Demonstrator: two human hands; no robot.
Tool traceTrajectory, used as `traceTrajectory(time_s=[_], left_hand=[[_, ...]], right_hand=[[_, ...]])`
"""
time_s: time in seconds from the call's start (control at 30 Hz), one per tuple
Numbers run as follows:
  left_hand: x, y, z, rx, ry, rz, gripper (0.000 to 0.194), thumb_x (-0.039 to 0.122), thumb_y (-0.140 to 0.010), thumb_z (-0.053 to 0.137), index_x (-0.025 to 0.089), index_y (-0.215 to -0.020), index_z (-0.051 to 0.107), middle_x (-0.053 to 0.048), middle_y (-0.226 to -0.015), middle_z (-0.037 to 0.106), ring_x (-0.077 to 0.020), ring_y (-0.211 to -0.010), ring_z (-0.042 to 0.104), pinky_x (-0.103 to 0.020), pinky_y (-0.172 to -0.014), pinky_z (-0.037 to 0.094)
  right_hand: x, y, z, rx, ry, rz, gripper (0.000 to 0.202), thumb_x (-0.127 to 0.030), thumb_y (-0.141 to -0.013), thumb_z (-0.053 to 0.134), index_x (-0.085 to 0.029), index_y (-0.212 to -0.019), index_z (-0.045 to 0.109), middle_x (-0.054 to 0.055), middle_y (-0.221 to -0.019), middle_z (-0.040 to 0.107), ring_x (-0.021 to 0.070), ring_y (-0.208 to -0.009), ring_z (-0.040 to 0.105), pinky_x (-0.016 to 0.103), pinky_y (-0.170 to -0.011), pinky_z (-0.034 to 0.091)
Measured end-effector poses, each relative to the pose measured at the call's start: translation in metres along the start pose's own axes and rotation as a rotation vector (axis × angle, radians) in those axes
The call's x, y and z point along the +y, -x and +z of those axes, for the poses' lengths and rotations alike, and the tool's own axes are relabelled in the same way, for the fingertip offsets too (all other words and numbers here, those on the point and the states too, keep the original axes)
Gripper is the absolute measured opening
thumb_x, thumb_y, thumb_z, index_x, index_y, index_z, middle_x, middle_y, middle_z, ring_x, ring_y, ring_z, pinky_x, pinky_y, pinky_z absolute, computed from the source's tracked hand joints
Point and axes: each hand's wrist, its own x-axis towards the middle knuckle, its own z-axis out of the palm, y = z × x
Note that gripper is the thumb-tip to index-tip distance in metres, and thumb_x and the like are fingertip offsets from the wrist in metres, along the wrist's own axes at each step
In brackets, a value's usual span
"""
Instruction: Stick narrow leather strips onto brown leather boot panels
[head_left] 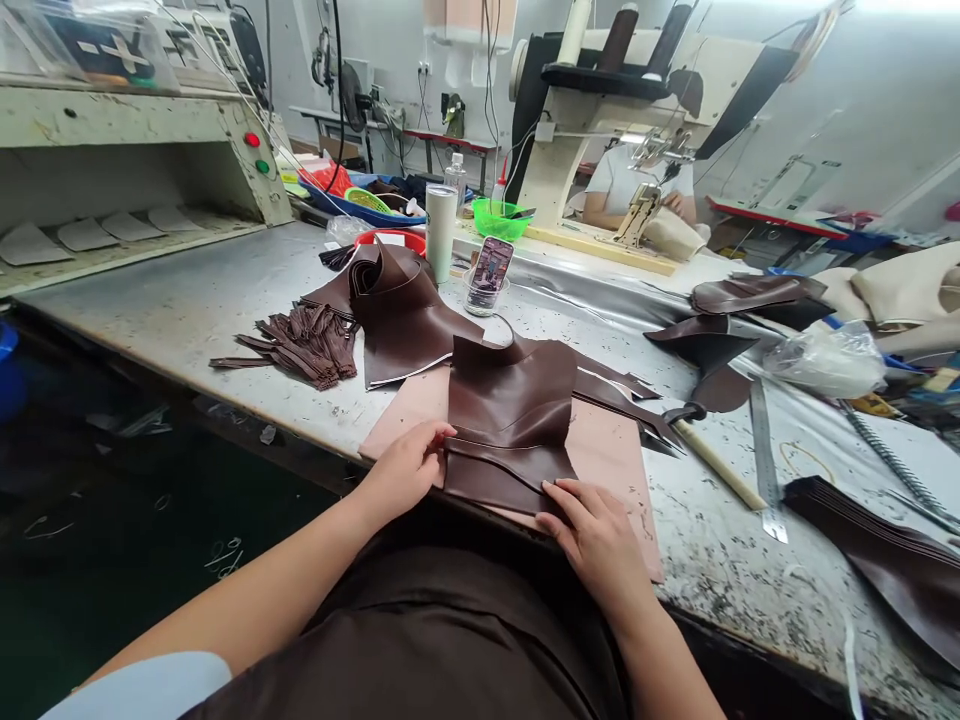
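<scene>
A dark brown leather piece (514, 400) lies over a pink board (611, 450) at the table's front edge, with a folded or layered strip along its near side. My left hand (409, 465) pinches the leather's left edge, thumb and fingers together. At the near right corner, my right hand (592, 525) has its thumb and fingers closed on the edge of the same piece. Behind it stands a curled stack of brown leather (405, 310). To the left is a heap of narrow brown strips (307, 345).
On the right lie a hammer (716, 462), a metal ruler (766, 460) and stacked leather pieces (877, 560). A phone (491, 270) leans in a clear cup beside a pale tumbler (440, 235). Behind is a sewing machine (570, 130), with another person (637, 190) seated beyond it.
</scene>
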Motion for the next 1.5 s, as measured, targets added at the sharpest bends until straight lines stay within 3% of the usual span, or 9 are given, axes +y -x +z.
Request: traceTrajectory(time_s=[0.1, 0.23, 0.3, 0.37, 0.53, 0.67, 1.23, 1.37, 1.5], left_hand=[[-0.001, -0.008, -0.001, -0.033, 0.085, 0.033, 0.050, 0.001, -0.062, 0.033, 0.019, -0.101, 0.059, -0.002, -0.102, 0.063, -0.0126, -0.095, 0.059, -0.025, -0.087, 0.047], [-0.002, -0.018, -0.008, -0.042, 0.157, 0.079, 0.040, 0.006, -0.067, 0.040, 0.019, -0.098, 0.063, -0.003, -0.091, 0.063, -0.0144, -0.086, 0.058, -0.026, -0.082, 0.047], [-0.002, -0.027, -0.011, -0.017, 0.186, 0.097, 0.032, 0.012, -0.069, 0.046, 0.020, -0.094, 0.065, -0.003, -0.086, 0.060, -0.0156, -0.084, 0.056, -0.029, -0.083, 0.046], [0.000, -0.040, -0.015, 0.029, 0.212, 0.104, 0.021, 0.019, -0.070, 0.053, 0.022, -0.085, 0.068, -0.003, -0.087, 0.058, -0.0182, -0.090, 0.053, -0.034, -0.090, 0.041], [0.004, -0.082, -0.018, 0.010, 0.351, 0.065, 0.016, 0.034, -0.066, 0.063, 0.020, -0.073, 0.066, -0.005, -0.097, 0.060, -0.0223, -0.097, 0.052, -0.037, -0.093, 0.037], [0.005, -0.101, -0.012, -0.072, 0.468, -0.019, 0.027, 0.041, -0.066, 0.060, 0.017, -0.078, 0.062, -0.002, -0.075, 0.062, -0.0180, -0.074, 0.055, -0.033, -0.074, 0.043], [0.009, -0.103, 0.002, 0.003, 0.627, -0.084, 0.032, 0.050, -0.064, 0.058, 0.019, -0.071, 0.058, 0.001, -0.069, 0.056, -0.0162, -0.072, 0.048, -0.028, -0.071, 0.038], [0.000, -0.103, 0.011, 0.044, 0.597, -0.092, 0.033, 0.050, -0.068, 0.057, 0.018, -0.068, 0.057, 0.002, -0.066, 0.052, -0.0148, -0.069, 0.047, -0.028, -0.068, 0.037], [-0.004, -0.106, 0.017, 0.062, 0.565, -0.106, 0.029, 0.044, -0.075, 0.058, 0.015, -0.069, 0.056, 0.002, -0.066, 0.052, -0.0134, -0.067, 0.048, -0.029, -0.070, 0.038]], right_hand=[[0.003, -0.008, -0.004, 0.006, -0.014, -0.172, 0.025, -0.028, -0.091, 0.044, -0.016, -0.105, 0.061, 0.009, -0.098, 0.065, 0.0210, -0.087, 0.057, 0.035, -0.079, 0.043], [0.000, -0.018, -0.011, 0.000, 0.017, -0.341, 0.022, -0.014, -0.089, 0.040, -0.014, -0.090, 0.062, 0.009, -0.093, 0.067, 0.0192, -0.081, 0.059, 0.032, -0.076, 0.043], [0.003, -0.025, -0.013, 0.007, -0.019, -0.265, 0.025, -0.014, -0.089, 0.036, -0.015, -0.084, 0.060, 0.008, -0.080, 0.067, 0.0169, -0.070, 0.060, 0.029, -0.068, 0.043], [0.013, -0.036, -0.017, -0.016, -0.084, -0.050, 0.025, -0.020, -0.090, 0.035, -0.017, -0.085, 0.059, 0.005, -0.070, 0.064, 0.0162, -0.061, 0.058, 0.028, -0.060, 0.041], [0.045, -0.079, -0.029, -0.293, -0.446, 0.461, 0.023, -0.032, -0.084, 0.034, -0.020, -0.077, 0.053, 0.003, -0.070, 0.060, 0.0188, -0.067, 0.055, 0.029, -0.060, 0.039], [0.057, -0.098, -0.028, -0.328, -0.624, 0.506, 0.021, -0.033, -0.078, 0.036, -0.020, -0.066, 0.049, 0.001, -0.066, 0.054, 0.0169, -0.065, 0.050, 0.028, -0.060, 0.038], [0.062, -0.096, -0.014, -0.287, -0.827, 0.570, 0.020, -0.031, -0.074, 0.047, -0.019, -0.058, 0.050, -0.003, -0.059, 0.050, 0.0137, -0.060, 0.044, 0.026, -0.057, 0.033], [0.068, -0.092, -0.015, -0.286, -0.982, 0.666, 0.019, -0.034, -0.072, 0.056, -0.018, -0.062, 0.055, -0.003, -0.057, 0.053, 0.0120, -0.055, 0.046, 0.024, -0.053, 0.035], [0.084, -0.081, -0.010, -0.208, -1.174, 0.843, 0.038, -0.053, -0.078, 0.048, -0.017, -0.069, 0.057, 0.002, -0.052, 0.058, 0.0137, -0.045, 0.050, 0.025, -0.045, 0.039]])
